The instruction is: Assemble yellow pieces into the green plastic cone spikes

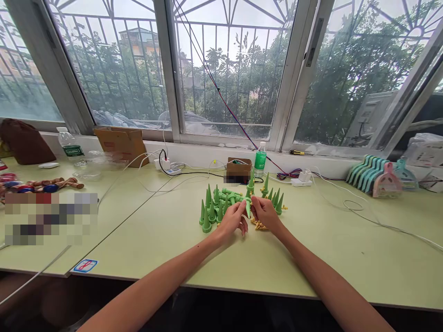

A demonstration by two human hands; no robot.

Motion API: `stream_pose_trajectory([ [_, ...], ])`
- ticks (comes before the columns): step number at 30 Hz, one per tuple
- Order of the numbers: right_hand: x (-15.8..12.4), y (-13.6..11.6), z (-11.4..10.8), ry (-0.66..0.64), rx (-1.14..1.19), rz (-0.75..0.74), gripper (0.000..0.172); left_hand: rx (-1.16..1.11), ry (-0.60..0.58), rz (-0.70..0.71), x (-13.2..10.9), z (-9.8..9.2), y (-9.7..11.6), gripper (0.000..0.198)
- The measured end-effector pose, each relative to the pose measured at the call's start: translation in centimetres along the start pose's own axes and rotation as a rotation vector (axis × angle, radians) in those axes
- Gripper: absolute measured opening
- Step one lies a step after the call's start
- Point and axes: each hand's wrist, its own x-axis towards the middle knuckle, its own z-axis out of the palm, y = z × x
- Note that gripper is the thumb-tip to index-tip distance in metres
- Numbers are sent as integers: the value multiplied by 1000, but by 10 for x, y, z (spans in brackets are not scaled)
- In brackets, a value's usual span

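Observation:
A green plastic cone-shaped spike (248, 210) points downward between my hands, above the table. My left hand (231, 220) pinches it near its wide collar, its lower fingers loosely curled. My right hand (266, 214) is closed against the other side of the collar; whatever its fingertips grip is hidden. Just behind and left of the hands, several green spikes (206, 222) stand points up, with green tube-like pieces (231, 197) lying among them. More spikes (278, 203) with small yellow parts stand to the right. Under my right hand lies a pile of small yellow pieces (258, 225).
Behind the spikes are a small brown box (238, 169) and a green-labelled bottle (260, 160). White cables (360, 210) run over the table (346, 258). Pastel dustpan-like items (387, 180) stand at the right. A cardboard box (122, 144) and wooden-handled items (51, 184) are at the left.

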Motion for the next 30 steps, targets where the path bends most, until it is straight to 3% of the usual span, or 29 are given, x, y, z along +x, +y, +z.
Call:
stream_pose_trajectory([
  [13, -1, -2, 4, 15, 35, 60, 60, 15, -11, 65, -1, -5, -3, 45],
  [23, 0, -1, 8, 26, 102, 130, 66, 173, 29, 199, -4, -4, -1, 38],
  [30, 1, 5, 12, -31, 274, 205, 65, 336, 87, 295, -6, -5, -1, 28],
])
